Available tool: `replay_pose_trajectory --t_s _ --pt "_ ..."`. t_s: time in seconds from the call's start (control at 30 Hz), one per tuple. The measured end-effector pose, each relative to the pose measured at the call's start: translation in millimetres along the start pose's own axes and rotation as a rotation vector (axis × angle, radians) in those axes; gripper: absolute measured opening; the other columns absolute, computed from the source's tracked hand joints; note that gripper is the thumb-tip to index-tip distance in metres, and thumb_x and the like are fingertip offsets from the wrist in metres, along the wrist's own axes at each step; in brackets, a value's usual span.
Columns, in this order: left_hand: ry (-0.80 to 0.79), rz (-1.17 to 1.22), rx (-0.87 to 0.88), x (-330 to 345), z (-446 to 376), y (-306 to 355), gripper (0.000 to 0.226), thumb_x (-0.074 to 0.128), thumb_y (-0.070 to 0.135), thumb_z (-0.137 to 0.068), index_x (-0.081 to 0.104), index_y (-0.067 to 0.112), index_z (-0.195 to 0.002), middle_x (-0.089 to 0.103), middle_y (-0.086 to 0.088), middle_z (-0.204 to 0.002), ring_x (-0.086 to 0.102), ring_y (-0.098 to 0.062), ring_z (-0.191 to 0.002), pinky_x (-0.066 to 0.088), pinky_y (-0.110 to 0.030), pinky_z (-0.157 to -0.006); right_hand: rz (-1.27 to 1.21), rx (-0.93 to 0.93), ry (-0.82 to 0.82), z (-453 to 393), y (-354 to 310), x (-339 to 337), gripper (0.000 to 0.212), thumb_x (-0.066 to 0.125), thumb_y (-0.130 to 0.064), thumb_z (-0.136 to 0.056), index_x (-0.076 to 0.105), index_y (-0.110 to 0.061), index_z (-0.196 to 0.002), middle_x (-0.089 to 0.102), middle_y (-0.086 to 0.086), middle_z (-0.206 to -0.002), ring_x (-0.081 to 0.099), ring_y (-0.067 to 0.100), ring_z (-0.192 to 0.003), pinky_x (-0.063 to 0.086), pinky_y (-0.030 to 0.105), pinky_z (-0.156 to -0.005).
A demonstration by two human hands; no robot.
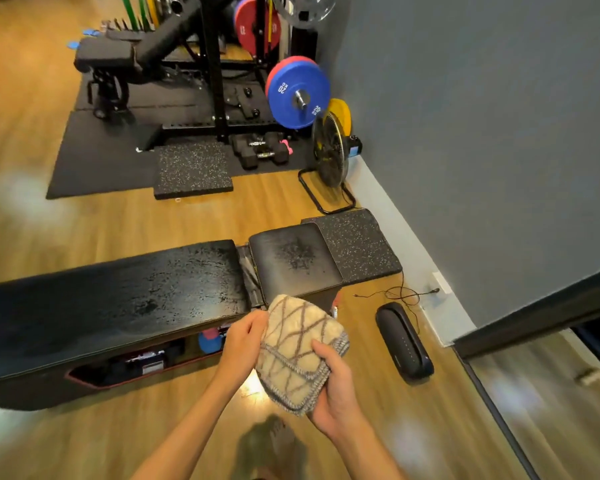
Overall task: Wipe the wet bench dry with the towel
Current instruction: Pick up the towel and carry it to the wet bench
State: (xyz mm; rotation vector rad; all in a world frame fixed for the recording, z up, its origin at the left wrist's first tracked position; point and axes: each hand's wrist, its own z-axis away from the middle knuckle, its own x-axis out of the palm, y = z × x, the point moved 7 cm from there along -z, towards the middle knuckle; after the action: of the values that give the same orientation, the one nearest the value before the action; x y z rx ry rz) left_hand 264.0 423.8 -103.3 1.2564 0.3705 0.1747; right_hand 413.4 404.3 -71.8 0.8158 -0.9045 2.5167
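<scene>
1. Black padding, beaded and streaked with water, covers the bench (118, 292) in the head view. Its long pad runs from the left edge of the picture toward the right, and a separate square seat pad (293, 259) sits just beyond a narrow gap at the right end, with its own dark wet patch in the middle.

2. Relative to the bench, the towel (300, 355) hangs on the near side, just off the front edge by the gap between the two pads, and above the wooden floor (118, 216) rather than on any padding. It is folded into a thick beige wad with a grey diamond pattern and stitched border.

3. Both hands hold that wad. The left hand (245, 336) pinches its left edge, fingers curled round the cloth; the right hand (333, 379) grips the lower right corner, thumb over the top.

4. The relation that matters: the bench's long axis lies crosswise to the person, and most of the wet surface stretches away to the left of the towel. The seat pad lies straight ahead, nearest the hands (probably the easier place to start). The left hand is nearer the long pad, the right hand nearer the seat pad.

5. Judged from the water showing on both pads, wiping has not visibly taken effect; the towel does not touch the bench.

6. Beyond the bench, against the grey wall (482, 133), stand a rack of weight plates (297, 93) and a floor fan (329, 150).
</scene>
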Motion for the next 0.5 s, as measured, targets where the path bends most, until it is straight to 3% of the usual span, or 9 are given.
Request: replay_pose_trajectory --t_s 0.1,0.17,0.23,0.33,0.4,0.5 --pt "0.149 -0.008 -0.029 3 -62 -19 0.030 0.044 0.017 -0.101 0.070 0.013 -0.086 0.070 0.000 -0.080 0.060 -0.004 -0.070 0.045 -0.016 -0.063 0.053 0.086 0.025 -53 -12 -17 0.041 0.048 -0.017 -0.089 0.061 0.002 -0.123 0.066 0.026 -0.121 0.066 0.041 -0.110 0.047 0.053 -0.100" --pt "0.214 -0.015 -0.029 11 -110 -27 0.028 0.044 0.016 -0.102 0.069 0.009 -0.091 0.070 -0.008 -0.083 0.060 -0.007 -0.067 0.047 -0.017 -0.060 0.102 0.117 0.008 -93 -29 -29 0.044 0.052 -0.017 -0.086 0.060 0.001 -0.126 0.065 0.026 -0.124 0.062 0.041 -0.116 0.040 0.055 -0.109" --pt "0.254 -0.124 -0.012 19 -153 -33 0.025 0.045 0.019 -0.102 0.068 0.011 -0.098 0.070 -0.005 -0.087 0.060 -0.012 -0.066 0.045 -0.020 -0.059 0.190 0.114 -0.006 -137 -56 -40 0.048 0.061 -0.014 -0.082 0.059 0.000 -0.128 0.065 0.025 -0.126 0.060 0.041 -0.120 0.038 0.056 -0.111" --pt "0.223 -0.327 -0.006 28 -203 -59 0.026 0.046 0.023 -0.101 0.060 0.012 -0.121 0.069 -0.004 -0.087 0.058 -0.012 -0.064 0.047 -0.028 -0.063 0.288 0.087 -0.027 -199 -98 -54 0.063 0.066 -0.015 -0.073 0.056 -0.001 -0.134 0.063 0.024 -0.129 0.058 0.041 -0.122 0.038 0.057 -0.111" --pt "0.165 -0.393 -0.043 39 -231 -87 0.037 0.048 0.027 -0.100 0.049 0.014 -0.134 0.066 -0.004 -0.090 0.061 -0.014 -0.077 0.051 -0.038 -0.074 0.319 0.039 -0.052 -240 -129 -63 0.065 0.069 -0.014 -0.073 0.054 -0.003 -0.136 0.063 0.023 -0.130 0.059 0.040 -0.122 0.039 0.058 -0.110" --pt "0.172 -0.508 -0.175 64 -265 -154 0.051 0.047 0.039 -0.099 0.041 0.011 -0.141 0.063 -0.009 -0.118 0.060 -0.027 -0.107 0.048 -0.045 -0.093 0.362 -0.091 -0.072 -305 -176 -80 0.052 0.066 -0.006 -0.079 0.058 -0.006 -0.130 0.067 0.019 -0.126 0.063 0.036 -0.118 0.048 0.053 -0.103"
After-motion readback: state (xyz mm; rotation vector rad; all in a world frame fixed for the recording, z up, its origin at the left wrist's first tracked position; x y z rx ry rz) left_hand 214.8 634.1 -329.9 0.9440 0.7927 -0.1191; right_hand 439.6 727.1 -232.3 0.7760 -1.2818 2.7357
